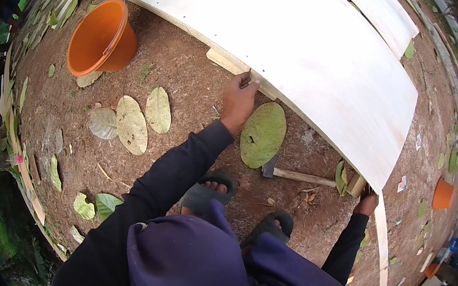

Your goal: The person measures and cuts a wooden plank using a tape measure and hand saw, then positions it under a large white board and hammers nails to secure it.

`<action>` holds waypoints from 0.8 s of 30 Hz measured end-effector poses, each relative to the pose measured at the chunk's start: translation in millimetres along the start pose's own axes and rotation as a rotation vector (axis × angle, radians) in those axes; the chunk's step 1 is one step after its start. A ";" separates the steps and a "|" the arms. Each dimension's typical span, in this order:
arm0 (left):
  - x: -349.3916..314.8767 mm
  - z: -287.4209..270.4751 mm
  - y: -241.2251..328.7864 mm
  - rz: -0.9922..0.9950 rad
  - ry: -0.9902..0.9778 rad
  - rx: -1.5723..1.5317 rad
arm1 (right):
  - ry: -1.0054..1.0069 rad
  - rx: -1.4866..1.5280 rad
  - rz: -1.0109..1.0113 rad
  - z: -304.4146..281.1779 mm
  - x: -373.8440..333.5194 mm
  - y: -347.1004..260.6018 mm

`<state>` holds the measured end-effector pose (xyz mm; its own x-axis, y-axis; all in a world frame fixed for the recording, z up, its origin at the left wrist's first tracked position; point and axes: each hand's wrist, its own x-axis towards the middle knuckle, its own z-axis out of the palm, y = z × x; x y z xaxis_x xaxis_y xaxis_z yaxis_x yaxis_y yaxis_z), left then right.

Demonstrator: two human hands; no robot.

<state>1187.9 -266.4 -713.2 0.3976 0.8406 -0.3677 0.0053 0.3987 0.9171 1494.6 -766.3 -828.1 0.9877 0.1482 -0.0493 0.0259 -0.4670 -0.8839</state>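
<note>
A large white panel [320,62] slants across the ground ahead of me, with a wooden batten [224,60] along its near edge. My left hand [238,102] is at the middle of that edge, thumb and fingers pinched together; what they hold is too small to make out. At the panel's near right corner is my right hand [368,204], closed around the corner, its fingertips partly hidden beside the batten's end [356,185]. Between my hands a hammer [300,176] with a wooden handle lies on the soil, its dark head near a big green leaf [263,135].
An orange bucket [96,43] lies tilted at the left. Dry leaves [132,124] are scattered over the brown soil. A thin wooden strip [381,250] runs from the panel's corner toward me. Another orange bucket [443,194] is at the far right. My sandalled feet [211,193] are below the hammer.
</note>
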 end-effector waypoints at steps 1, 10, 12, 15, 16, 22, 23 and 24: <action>5.9 -9.4 -4.3 0.020 0.037 0.021 | 0.037 0.301 0.178 26.2 -12.1 -21.7; 9.0 1.2 -26.0 0.142 0.055 0.077 | -0.027 0.083 0.067 6.5 -3.1 -20.8; 4.0 1.1 -25.6 0.257 0.104 0.086 | -0.010 0.067 0.115 0.0 1.3 -17.9; 2.2 -2.7 -11.5 0.264 0.072 0.255 | 0.024 0.095 0.130 1.4 2.1 -15.7; 6.9 -9.9 -9.1 0.211 0.085 0.252 | 0.033 0.105 0.133 11.7 1.3 -12.8; 2.4 -3.0 -24.7 0.099 0.032 0.251 | -0.007 -0.008 0.084 19.9 9.2 25.4; -2.9 2.9 -23.0 0.021 -0.024 0.185 | -0.011 -0.001 0.091 18.7 9.9 31.6; -7.4 8.0 -20.8 -0.058 -0.080 0.119 | -0.013 0.006 0.097 17.4 10.4 37.9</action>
<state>1192.2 -283.9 -728.4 0.4655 0.7836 -0.4114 0.1370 0.3954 0.9082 1503.2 -767.2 -870.2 0.9834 0.1141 -0.1411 -0.0708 -0.4749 -0.8772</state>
